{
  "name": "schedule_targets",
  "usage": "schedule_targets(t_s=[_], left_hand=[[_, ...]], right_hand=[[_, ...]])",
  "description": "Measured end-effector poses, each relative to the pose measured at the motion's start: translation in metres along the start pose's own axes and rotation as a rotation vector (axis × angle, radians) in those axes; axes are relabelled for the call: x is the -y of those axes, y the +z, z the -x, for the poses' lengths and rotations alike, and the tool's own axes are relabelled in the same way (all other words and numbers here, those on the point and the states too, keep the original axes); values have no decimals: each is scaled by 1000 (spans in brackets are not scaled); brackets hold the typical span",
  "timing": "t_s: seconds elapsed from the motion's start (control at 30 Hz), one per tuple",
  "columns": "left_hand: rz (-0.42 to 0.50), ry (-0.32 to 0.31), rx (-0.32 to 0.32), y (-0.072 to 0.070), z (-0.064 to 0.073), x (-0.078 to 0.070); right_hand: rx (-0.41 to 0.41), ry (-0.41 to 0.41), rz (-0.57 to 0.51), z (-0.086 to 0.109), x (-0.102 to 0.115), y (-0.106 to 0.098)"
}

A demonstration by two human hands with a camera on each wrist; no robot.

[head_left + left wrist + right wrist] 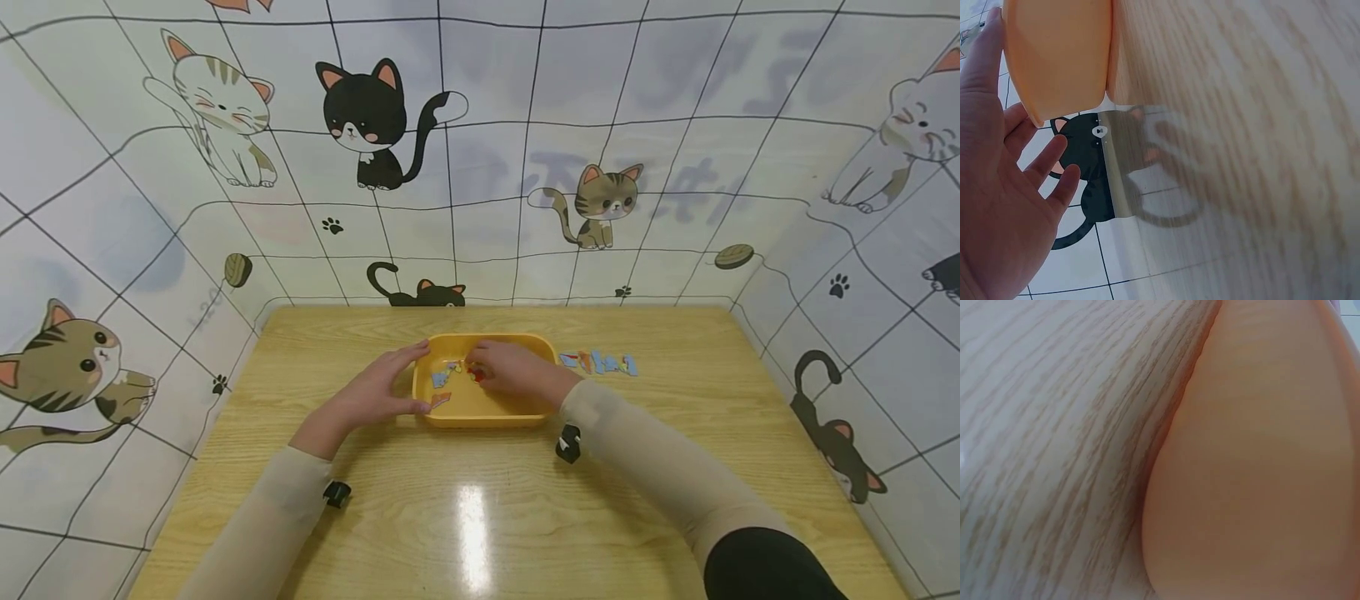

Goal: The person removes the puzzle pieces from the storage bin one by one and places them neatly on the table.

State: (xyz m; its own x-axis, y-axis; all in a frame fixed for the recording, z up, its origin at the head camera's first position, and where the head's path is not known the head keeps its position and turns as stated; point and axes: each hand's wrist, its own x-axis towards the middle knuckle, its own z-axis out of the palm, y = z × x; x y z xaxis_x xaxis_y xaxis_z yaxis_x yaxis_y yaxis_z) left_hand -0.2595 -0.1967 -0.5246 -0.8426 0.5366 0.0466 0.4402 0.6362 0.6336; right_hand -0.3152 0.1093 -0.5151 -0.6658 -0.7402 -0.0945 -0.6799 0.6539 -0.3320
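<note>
A yellow tray (487, 421) stands on the table, holding several small puzzle pieces (439, 380) at its left end. My left hand (375, 390) rests against the left end of the tray, thumb and fingers spread along the rim. In the left wrist view its other fingers (1044, 169) hang relaxed beside the tray wall (1060, 56). Reaching over the right rim, my right hand (513, 371) has its fingers curled down at a red puzzle piece (477, 375) and seems to pinch it; the fingertips are partly hidden. The right wrist view shows only the tray's outer wall (1254, 475) and tabletop.
Several more puzzle pieces (600, 362) lie in a row on the wooden table (420, 508), right of the tray and beyond the right forearm. Cat-printed sheeting (487, 233) surrounds the table's back and sides.
</note>
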Motion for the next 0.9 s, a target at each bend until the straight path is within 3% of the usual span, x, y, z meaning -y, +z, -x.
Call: schedule_targets(t_s=[0.33, 0.9], left_hand=[[6, -12, 4, -1, 0, -2], [5, -2, -5, 0, 2, 0]], right_hand=[[10, -92, -42, 0, -2, -1], [21, -63, -29, 6, -4, -2]])
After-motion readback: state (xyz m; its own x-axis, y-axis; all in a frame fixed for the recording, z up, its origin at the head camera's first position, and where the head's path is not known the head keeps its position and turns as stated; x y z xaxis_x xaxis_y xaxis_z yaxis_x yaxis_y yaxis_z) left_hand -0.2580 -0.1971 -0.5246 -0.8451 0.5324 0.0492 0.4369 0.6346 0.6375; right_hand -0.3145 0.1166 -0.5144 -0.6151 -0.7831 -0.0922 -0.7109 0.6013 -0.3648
